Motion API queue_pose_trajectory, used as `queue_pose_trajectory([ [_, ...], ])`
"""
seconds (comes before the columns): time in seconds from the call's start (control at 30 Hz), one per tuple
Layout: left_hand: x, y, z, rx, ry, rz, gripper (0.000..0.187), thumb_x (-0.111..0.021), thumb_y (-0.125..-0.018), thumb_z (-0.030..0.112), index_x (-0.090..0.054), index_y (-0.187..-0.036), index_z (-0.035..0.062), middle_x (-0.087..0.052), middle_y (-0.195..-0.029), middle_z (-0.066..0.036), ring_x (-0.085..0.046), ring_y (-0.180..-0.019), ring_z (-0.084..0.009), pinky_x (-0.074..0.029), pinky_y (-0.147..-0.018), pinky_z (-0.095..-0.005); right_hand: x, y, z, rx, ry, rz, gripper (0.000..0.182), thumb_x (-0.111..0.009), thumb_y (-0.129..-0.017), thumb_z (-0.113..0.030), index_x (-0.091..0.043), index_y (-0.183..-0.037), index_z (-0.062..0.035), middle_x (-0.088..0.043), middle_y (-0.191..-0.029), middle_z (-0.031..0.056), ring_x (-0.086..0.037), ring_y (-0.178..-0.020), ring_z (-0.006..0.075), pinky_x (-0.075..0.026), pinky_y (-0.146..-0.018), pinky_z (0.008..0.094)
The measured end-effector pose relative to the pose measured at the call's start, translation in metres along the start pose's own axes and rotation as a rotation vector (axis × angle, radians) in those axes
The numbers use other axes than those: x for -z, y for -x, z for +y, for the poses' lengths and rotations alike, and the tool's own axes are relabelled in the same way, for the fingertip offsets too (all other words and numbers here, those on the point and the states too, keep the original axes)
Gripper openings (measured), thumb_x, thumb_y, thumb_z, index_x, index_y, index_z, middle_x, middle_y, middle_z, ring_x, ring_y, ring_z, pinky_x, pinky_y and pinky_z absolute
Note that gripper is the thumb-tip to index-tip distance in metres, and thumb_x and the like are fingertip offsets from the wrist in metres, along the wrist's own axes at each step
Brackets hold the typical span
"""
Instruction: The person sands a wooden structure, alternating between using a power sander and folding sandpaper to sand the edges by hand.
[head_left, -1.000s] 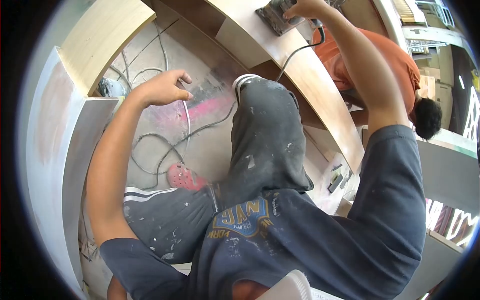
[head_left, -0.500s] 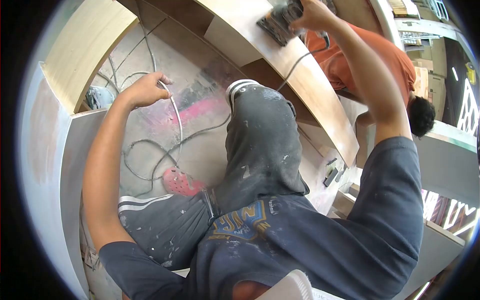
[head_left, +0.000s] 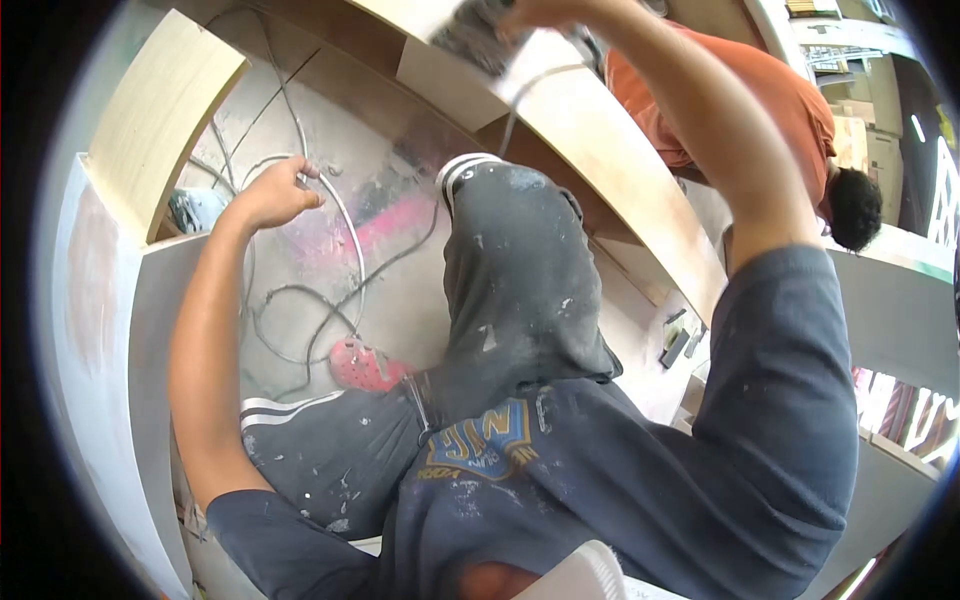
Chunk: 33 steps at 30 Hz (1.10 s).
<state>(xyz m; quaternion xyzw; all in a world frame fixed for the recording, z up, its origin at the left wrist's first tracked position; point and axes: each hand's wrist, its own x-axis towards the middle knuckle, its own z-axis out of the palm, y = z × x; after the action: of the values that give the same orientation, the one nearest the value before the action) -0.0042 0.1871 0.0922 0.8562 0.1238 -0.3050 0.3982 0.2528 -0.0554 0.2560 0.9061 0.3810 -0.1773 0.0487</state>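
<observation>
My right hand (head_left: 545, 14), partly cut off by the top edge, is on a dark power sander (head_left: 474, 38), blurred by motion. The sander rests on the long curved wooden panel (head_left: 600, 150), and its cable hangs over the panel's inner edge. My left hand (head_left: 280, 192) hovers above the floor at the left with its fingers curled, the thumb and fingertips apart. A light grey hose (head_left: 350, 225) passes just beside its fingertips; nothing shows between them.
Cables (head_left: 300, 290) loop over the dusty floor near a pink clog (head_left: 365, 366). A curved plywood piece (head_left: 160, 120) stands at the left above a grey panel (head_left: 165, 340). Another person in an orange shirt (head_left: 750, 90) bends down beyond the long panel.
My right hand and the sander have moved left and up along the panel, and the cable has shifted with them. My left hand has moved slightly left, away from the hose.
</observation>
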Motion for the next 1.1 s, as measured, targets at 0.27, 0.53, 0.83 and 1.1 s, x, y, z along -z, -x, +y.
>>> queue_pose_trajectory([
  [0.27, -0.005, -0.011, 0.017, -0.029, 0.072, -0.048, 0.046, -0.072, -0.077, 0.019, -0.058, -0.117, -0.0008, -0.068, -0.099, -0.019, -0.065, -0.092, -0.0264, -0.049, -0.082, -0.0345, -0.019, 0.034, 0.098, -0.198, -0.018, 0.088, 0.086, -0.087, -0.056, -0.024, -0.047, -0.131, -0.0111, -0.057, -0.108, 0.0218, -0.057, -0.105, 0.0371, -0.048, -0.087, 0.043],
  [0.53, 0.003, -0.009, 0.005, 0.007, 0.085, -0.05, 0.046, -0.072, -0.079, 0.02, -0.058, -0.118, 0.0005, -0.067, -0.104, -0.02, -0.064, -0.098, -0.0285, -0.049, -0.086, -0.0358, -0.042, 0.045, 0.107, 0.1, 0.035, 0.208, 0.081, -0.084, -0.056, -0.021, -0.048, -0.128, -0.019, -0.054, -0.107, 0.0199, -0.059, -0.101, 0.0406, -0.05, -0.09, 0.043],
  [0.83, 0.001, -0.017, 0.01, -0.007, 0.185, -0.073, 0.047, -0.071, -0.08, 0.02, -0.057, -0.12, 0.0004, -0.066, -0.103, -0.019, -0.063, -0.094, -0.0248, -0.05, -0.081, -0.0349, -0.047, 0.074, 0.115, 0.186, 0.0, 0.18, 0.078, -0.082, -0.056, -0.015, -0.049, -0.127, -0.0154, -0.053, -0.112, 0.0181, -0.056, -0.105, 0.0371, -0.047, -0.093, 0.0418],
  [1.1, -0.006, -0.012, 0.04, -0.048, 0.189, -0.115, 0.049, -0.072, -0.081, 0.02, -0.056, -0.122, -0.0017, -0.065, -0.11, -0.021, -0.063, -0.099, -0.0262, -0.049, -0.084, -0.0352, -0.021, -0.006, 0.093, -0.028, 0.054, 0.168, 0.078, -0.083, -0.058, -0.02, -0.048, -0.127, -0.0105, -0.055, -0.111, 0.0223, -0.054, -0.106, 0.0397, -0.047, -0.088, 0.0456],
])
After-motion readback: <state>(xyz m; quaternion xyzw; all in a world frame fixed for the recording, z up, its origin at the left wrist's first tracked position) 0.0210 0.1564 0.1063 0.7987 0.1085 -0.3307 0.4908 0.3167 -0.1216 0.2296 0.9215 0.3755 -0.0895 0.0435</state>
